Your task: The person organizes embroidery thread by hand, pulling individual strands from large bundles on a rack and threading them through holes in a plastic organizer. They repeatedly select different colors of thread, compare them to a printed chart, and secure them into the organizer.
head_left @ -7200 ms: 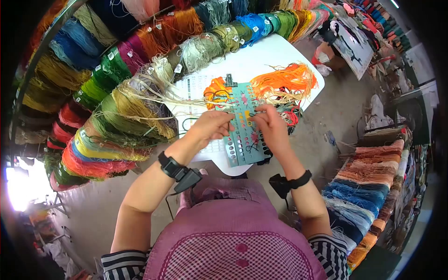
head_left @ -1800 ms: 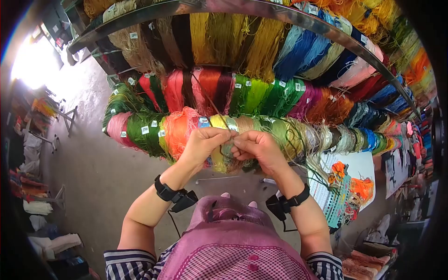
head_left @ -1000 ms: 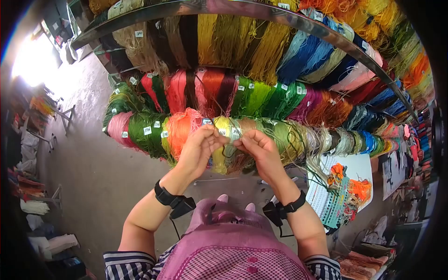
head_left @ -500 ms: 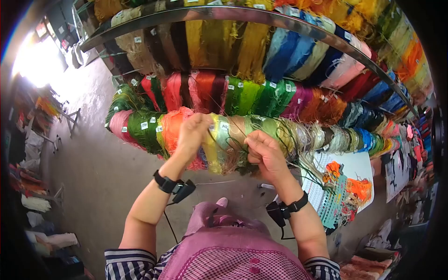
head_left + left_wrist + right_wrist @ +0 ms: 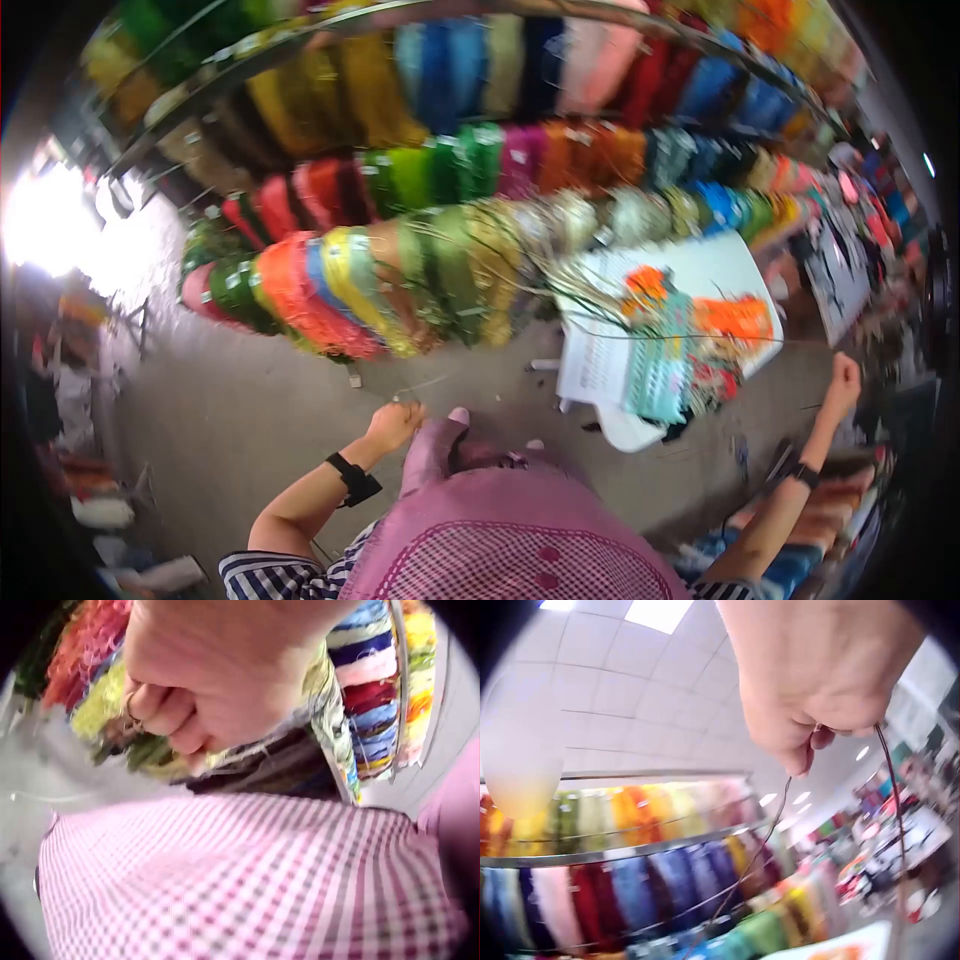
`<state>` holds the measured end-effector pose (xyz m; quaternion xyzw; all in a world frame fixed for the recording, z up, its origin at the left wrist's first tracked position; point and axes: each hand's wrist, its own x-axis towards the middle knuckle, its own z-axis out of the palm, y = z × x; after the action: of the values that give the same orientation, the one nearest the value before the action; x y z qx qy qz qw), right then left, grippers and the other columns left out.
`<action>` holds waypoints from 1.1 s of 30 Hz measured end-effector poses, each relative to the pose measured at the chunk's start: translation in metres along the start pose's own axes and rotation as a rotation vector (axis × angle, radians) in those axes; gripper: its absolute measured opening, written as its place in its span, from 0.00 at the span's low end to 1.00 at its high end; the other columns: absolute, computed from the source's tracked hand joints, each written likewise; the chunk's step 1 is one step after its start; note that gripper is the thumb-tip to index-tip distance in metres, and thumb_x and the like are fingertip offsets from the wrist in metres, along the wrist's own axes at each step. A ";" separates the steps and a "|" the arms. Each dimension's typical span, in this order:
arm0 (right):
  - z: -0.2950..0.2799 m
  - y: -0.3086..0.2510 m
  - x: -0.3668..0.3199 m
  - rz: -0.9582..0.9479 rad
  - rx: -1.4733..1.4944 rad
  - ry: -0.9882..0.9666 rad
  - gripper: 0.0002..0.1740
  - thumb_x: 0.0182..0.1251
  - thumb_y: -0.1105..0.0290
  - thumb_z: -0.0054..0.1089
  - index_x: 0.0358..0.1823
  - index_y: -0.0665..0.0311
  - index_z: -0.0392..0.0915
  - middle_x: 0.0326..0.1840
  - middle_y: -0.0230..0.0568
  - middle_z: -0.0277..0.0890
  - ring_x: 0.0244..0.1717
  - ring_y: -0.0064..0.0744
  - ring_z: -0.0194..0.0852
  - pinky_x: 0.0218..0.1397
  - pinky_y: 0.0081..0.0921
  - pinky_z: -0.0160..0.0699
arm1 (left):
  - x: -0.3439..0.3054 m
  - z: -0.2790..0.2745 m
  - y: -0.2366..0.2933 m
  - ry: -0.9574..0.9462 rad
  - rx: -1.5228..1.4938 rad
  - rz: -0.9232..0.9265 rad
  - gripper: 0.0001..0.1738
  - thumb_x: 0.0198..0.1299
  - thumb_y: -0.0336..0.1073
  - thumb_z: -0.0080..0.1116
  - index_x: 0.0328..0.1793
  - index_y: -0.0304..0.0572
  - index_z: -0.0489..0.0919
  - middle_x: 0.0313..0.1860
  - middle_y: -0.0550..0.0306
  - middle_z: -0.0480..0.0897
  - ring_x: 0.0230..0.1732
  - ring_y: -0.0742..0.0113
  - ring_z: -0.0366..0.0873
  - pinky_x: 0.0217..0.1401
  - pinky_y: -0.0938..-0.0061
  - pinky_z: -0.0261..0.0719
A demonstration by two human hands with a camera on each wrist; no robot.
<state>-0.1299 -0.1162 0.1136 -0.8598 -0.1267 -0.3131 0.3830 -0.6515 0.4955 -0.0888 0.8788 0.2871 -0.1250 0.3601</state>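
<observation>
At the far right of the head view, my right hand (image 5: 845, 385) is raised with curled fingers. A thin dark thread (image 5: 700, 338) runs left from it, above the table. In the right wrist view, one strand of dark thread (image 5: 759, 851) hangs from the fingertips and another leaves the far side of the right hand (image 5: 817, 682). My left hand (image 5: 395, 425) is low in front of the body, beside the apron; in the left wrist view a bit of dark thread (image 5: 130, 705) loops at the curled fingers of the left hand (image 5: 217, 675). The thread's middle stretch is blurred.
Rows of coloured yarn hanks (image 5: 440, 265) hang on the rack ahead, under a curved metal rail (image 5: 370, 18). To their right, a white table (image 5: 735, 262) bears a teal card (image 5: 660, 370) and orange thread (image 5: 735, 320). More hanks (image 5: 840, 500) lie at lower right.
My hands have spread far apart, the right out to the far right and the left down towards the apron. The head view has turned, so the rack and table appear further left.
</observation>
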 end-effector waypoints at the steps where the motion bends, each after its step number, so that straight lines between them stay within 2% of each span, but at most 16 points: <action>1: -0.052 0.021 0.004 0.046 -0.251 0.049 0.13 0.69 0.64 0.59 0.35 0.69 0.79 0.35 0.30 0.78 0.36 0.21 0.69 0.44 0.24 0.71 | -0.001 0.024 -0.005 -0.054 0.013 0.036 0.20 0.70 0.50 0.43 0.38 0.49 0.82 0.34 0.52 0.84 0.38 0.47 0.82 0.41 0.57 0.76; 2: -0.101 0.029 0.010 0.089 -0.508 0.090 0.15 0.69 0.62 0.59 0.35 0.69 0.79 0.34 0.31 0.78 0.35 0.23 0.67 0.42 0.26 0.70 | -0.003 0.048 -0.010 -0.156 0.195 0.111 0.18 0.68 0.50 0.46 0.39 0.48 0.82 0.31 0.52 0.84 0.35 0.50 0.82 0.39 0.59 0.76; 3: -0.130 0.029 0.009 0.184 -0.482 0.178 0.17 0.70 0.60 0.59 0.35 0.70 0.79 0.33 0.32 0.79 0.32 0.27 0.64 0.39 0.30 0.67 | -0.005 0.069 -0.007 -0.249 0.372 0.187 0.17 0.67 0.50 0.49 0.39 0.48 0.82 0.28 0.52 0.83 0.32 0.53 0.82 0.38 0.61 0.76; 4: -0.141 0.036 0.004 0.166 -0.150 0.369 0.14 0.69 0.61 0.59 0.37 0.68 0.79 0.35 0.32 0.79 0.31 0.28 0.67 0.38 0.28 0.67 | -0.001 0.074 0.010 -0.295 0.376 0.217 0.17 0.67 0.50 0.49 0.39 0.48 0.82 0.28 0.52 0.83 0.32 0.53 0.82 0.38 0.61 0.76; 6: -0.121 -0.012 -0.011 0.318 0.492 0.390 0.11 0.69 0.62 0.59 0.40 0.64 0.79 0.34 0.32 0.77 0.32 0.25 0.69 0.37 0.23 0.68 | 0.023 0.055 0.059 -0.312 -0.001 0.036 0.16 0.64 0.50 0.57 0.39 0.46 0.83 0.24 0.58 0.82 0.25 0.64 0.78 0.30 0.68 0.73; 8: -0.106 0.013 -0.021 0.351 0.572 0.167 0.10 0.69 0.62 0.60 0.43 0.61 0.79 0.32 0.29 0.75 0.34 0.20 0.71 0.38 0.19 0.69 | 0.051 0.045 0.103 -0.264 -0.537 -0.023 0.14 0.65 0.45 0.59 0.41 0.43 0.83 0.23 0.65 0.77 0.20 0.77 0.67 0.23 0.79 0.64; 10: -0.033 -0.073 -0.056 0.351 0.260 0.088 0.09 0.69 0.64 0.61 0.40 0.62 0.79 0.32 0.27 0.75 0.33 0.15 0.68 0.39 0.16 0.68 | 0.050 0.005 0.207 -0.309 -1.013 -0.042 0.11 0.68 0.40 0.56 0.43 0.40 0.82 0.25 0.69 0.73 0.18 0.83 0.59 0.21 0.84 0.55; 13: 0.060 -0.127 -0.111 0.151 0.245 -0.231 0.04 0.66 0.72 0.62 0.38 0.65 0.80 0.36 0.27 0.79 0.39 0.18 0.73 0.46 0.19 0.73 | 0.077 0.001 0.278 -0.326 -1.036 0.027 0.08 0.69 0.36 0.55 0.41 0.40 0.79 0.22 0.70 0.71 0.17 0.84 0.57 0.18 0.86 0.49; 14: 0.088 -0.150 -0.130 0.321 0.396 -0.341 0.04 0.67 0.74 0.61 0.40 0.65 0.80 0.38 0.32 0.81 0.40 0.19 0.76 0.46 0.22 0.75 | 0.091 0.008 0.290 -0.330 -1.052 0.020 0.09 0.69 0.37 0.55 0.41 0.39 0.79 0.23 0.69 0.71 0.17 0.85 0.57 0.17 0.85 0.49; 16: 0.129 -0.177 -0.155 0.090 0.344 -0.499 0.06 0.67 0.72 0.57 0.41 0.64 0.80 0.35 0.41 0.82 0.37 0.21 0.80 0.41 0.22 0.77 | 0.119 0.022 0.304 -0.336 -1.063 0.011 0.09 0.68 0.37 0.56 0.41 0.38 0.79 0.23 0.68 0.72 0.16 0.85 0.57 0.16 0.85 0.48; 18: 0.158 -0.199 -0.169 0.305 0.401 -0.764 0.05 0.66 0.71 0.57 0.39 0.63 0.79 0.33 0.40 0.83 0.33 0.27 0.82 0.35 0.25 0.76 | 0.141 0.035 0.308 -0.475 -1.150 -0.086 0.11 0.68 0.37 0.57 0.45 0.36 0.80 0.24 0.66 0.73 0.15 0.85 0.56 0.14 0.84 0.46; 22: 0.202 -0.187 -0.190 0.322 0.490 -0.818 0.04 0.64 0.71 0.59 0.36 0.63 0.79 0.29 0.38 0.82 0.29 0.32 0.82 0.30 0.29 0.76 | 0.147 0.049 0.317 -0.472 -1.216 -0.094 0.11 0.67 0.38 0.57 0.46 0.36 0.81 0.25 0.65 0.76 0.14 0.85 0.55 0.13 0.83 0.46; 23: 0.206 -0.184 -0.193 0.180 0.372 -0.746 0.04 0.62 0.71 0.61 0.36 0.62 0.79 0.29 0.39 0.81 0.29 0.33 0.81 0.31 0.28 0.76 | 0.146 0.052 0.317 -0.474 -1.218 -0.102 0.11 0.67 0.38 0.57 0.46 0.36 0.81 0.25 0.65 0.76 0.14 0.85 0.55 0.13 0.83 0.46; 26: 0.208 -0.185 -0.201 -0.014 0.237 -0.670 0.07 0.57 0.69 0.65 0.37 0.62 0.80 0.29 0.39 0.80 0.28 0.34 0.80 0.32 0.28 0.76 | 0.138 0.051 0.324 -0.376 -1.152 -0.044 0.10 0.67 0.36 0.58 0.45 0.36 0.82 0.25 0.66 0.76 0.14 0.84 0.56 0.14 0.83 0.48; 28: 0.205 -0.188 -0.204 -0.069 0.220 -0.668 0.10 0.55 0.68 0.68 0.37 0.62 0.80 0.29 0.38 0.80 0.27 0.35 0.80 0.32 0.28 0.77 | 0.138 0.055 0.323 -0.290 -1.065 0.014 0.09 0.65 0.34 0.59 0.45 0.35 0.83 0.28 0.64 0.80 0.18 0.81 0.67 0.18 0.84 0.62; 33: 0.193 -0.195 -0.193 0.194 0.370 -0.806 0.20 0.48 0.61 0.75 0.38 0.65 0.79 0.30 0.39 0.80 0.30 0.33 0.81 0.36 0.27 0.79 | 0.153 0.070 0.323 -0.299 -1.066 0.169 0.09 0.63 0.30 0.59 0.46 0.32 0.83 0.32 0.57 0.83 0.28 0.72 0.80 0.31 0.80 0.77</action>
<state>-0.2833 0.1617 0.0055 -0.8381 -0.2384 0.1118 0.4777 -0.3374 0.3231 -0.0223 0.5680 0.1851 -0.0565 0.8000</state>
